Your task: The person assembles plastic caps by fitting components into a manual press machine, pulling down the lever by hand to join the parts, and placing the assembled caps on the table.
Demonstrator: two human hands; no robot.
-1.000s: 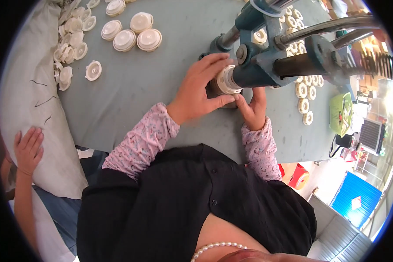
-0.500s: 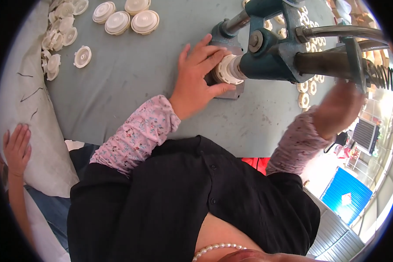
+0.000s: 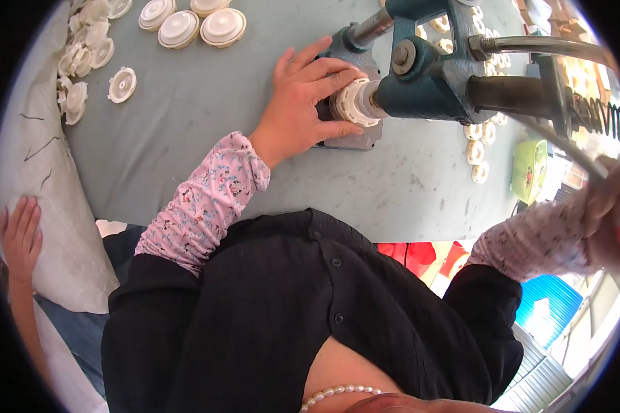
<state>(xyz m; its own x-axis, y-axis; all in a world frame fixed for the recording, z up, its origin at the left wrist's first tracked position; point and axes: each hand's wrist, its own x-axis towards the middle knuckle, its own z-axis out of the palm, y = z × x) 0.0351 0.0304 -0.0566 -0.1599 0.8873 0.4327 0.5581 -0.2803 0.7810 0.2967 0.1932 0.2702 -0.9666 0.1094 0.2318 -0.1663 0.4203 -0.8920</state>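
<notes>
Left hand: curved round the cap, thumb on the side nearer the body, fingers on the far side, in what looks like a light hold.
Cream round cap: right of the left palm, between thumb and fingers; no long axis, its round axis lined up with the ram.
Pale ram tip: just right of the grip, seemingly meeting the cap's face.
Base plate: below the grip, under the cap.
Teal press: right of the grip, beyond the ram tip.
Right hand: far right of the grip, blurred by the lever; cannot tell whether it is closed. The left is nearer the cap.
Since the earlier frames: the right hand, at the cap a second ago, then beside the press, is now farther out; the left stays at the cap.
</notes>
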